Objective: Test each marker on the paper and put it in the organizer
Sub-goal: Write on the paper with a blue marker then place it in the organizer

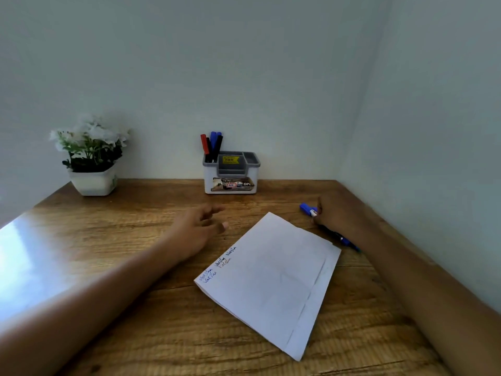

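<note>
Here, on the wooden table (130, 240) between pale walls (244, 63), left hand (198, 229) lies slack, right hand (339, 215) covers marker (306, 207), grip unclear.

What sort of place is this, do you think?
Likely a home study corner: a wooden desk against plain walls, an organizer holding markers, a written-on paper sheet, and a potted plant with white flowers.

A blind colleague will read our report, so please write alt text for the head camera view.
A person's right hand touches a blue marker on a wooden table, beside a white paper with a few written words, while the open left hand is left of it. At the wall stand an organizer holding several markers and a potted plant.
</note>
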`<action>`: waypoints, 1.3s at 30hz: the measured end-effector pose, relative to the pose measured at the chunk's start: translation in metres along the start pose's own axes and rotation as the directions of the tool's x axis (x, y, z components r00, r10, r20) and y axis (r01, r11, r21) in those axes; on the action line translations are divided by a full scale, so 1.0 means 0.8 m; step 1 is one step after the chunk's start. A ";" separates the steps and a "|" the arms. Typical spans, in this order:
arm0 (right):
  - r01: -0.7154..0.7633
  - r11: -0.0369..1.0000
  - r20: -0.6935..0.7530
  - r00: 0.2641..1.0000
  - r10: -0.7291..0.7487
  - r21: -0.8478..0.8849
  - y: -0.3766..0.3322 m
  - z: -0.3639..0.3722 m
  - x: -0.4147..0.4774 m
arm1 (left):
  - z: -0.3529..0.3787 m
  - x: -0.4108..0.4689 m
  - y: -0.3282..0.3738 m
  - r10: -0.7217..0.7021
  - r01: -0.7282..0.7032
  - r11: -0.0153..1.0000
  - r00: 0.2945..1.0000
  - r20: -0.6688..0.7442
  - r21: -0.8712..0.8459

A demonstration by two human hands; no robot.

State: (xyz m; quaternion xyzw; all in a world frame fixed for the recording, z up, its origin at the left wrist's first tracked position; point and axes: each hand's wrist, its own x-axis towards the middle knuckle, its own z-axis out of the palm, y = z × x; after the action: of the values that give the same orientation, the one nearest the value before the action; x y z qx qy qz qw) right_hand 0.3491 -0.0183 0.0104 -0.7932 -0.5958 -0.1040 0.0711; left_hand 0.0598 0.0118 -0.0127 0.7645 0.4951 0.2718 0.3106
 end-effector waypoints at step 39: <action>0.126 0.261 -0.006 0.909 -0.416 0.957 -0.032 -0.072 -0.046 | -0.086 -0.030 -0.029 0.422 -0.462 0.876 0.873 -0.243 -0.137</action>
State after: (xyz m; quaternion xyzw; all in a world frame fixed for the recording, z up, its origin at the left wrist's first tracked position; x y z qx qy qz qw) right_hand 0.3100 -0.0590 0.0566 -0.4906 -0.6740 0.3519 0.4257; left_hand -0.0124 0.0112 0.0128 0.7922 0.3075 0.4594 0.2586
